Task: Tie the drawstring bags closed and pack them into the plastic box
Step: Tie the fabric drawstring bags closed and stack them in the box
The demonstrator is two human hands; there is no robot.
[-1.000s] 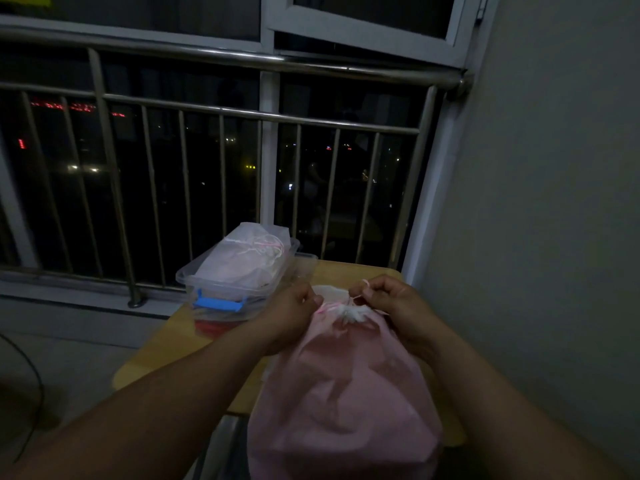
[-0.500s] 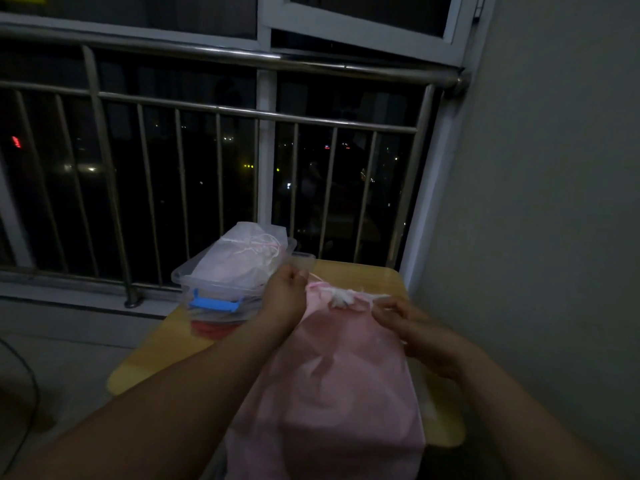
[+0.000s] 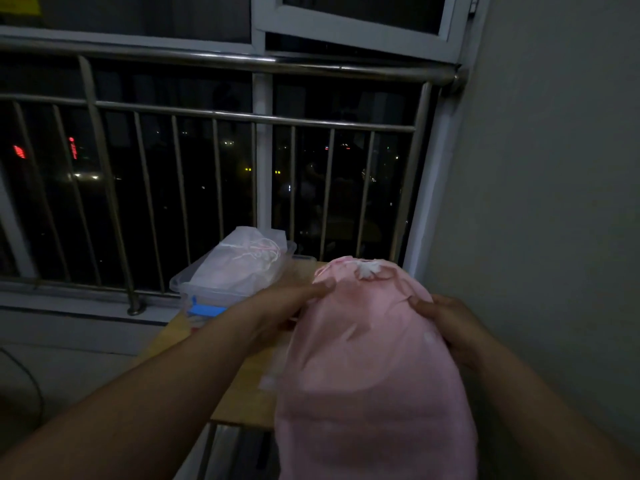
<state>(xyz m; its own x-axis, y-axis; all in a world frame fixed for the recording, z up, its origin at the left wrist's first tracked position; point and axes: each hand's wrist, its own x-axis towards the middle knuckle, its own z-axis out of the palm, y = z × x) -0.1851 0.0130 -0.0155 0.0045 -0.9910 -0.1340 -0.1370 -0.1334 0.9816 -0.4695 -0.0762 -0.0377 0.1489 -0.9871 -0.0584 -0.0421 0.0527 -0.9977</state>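
A stuffed pink drawstring bag [image 3: 370,368] fills the lower middle of the head view, its gathered mouth with a white tuft at the top. My left hand [image 3: 284,303] holds its upper left side, thumb on the cloth. My right hand [image 3: 446,323] grips the upper right side, fingers wrapped behind the bag. Beyond them a clear plastic box [image 3: 207,289] with a blue latch stands on the small wooden table [image 3: 249,393]. A pale tied bag [image 3: 242,265] lies in the box and sticks out above its rim.
A steel railing [image 3: 242,116] and dark window run close behind the table. A plain wall [image 3: 554,202] stands right beside the bag. The floor [image 3: 69,368] drops away to the left of the table.
Both hands have left the drawstring at the bag's mouth and now hold the bag by its sides. The bag sits higher and nearer the camera.
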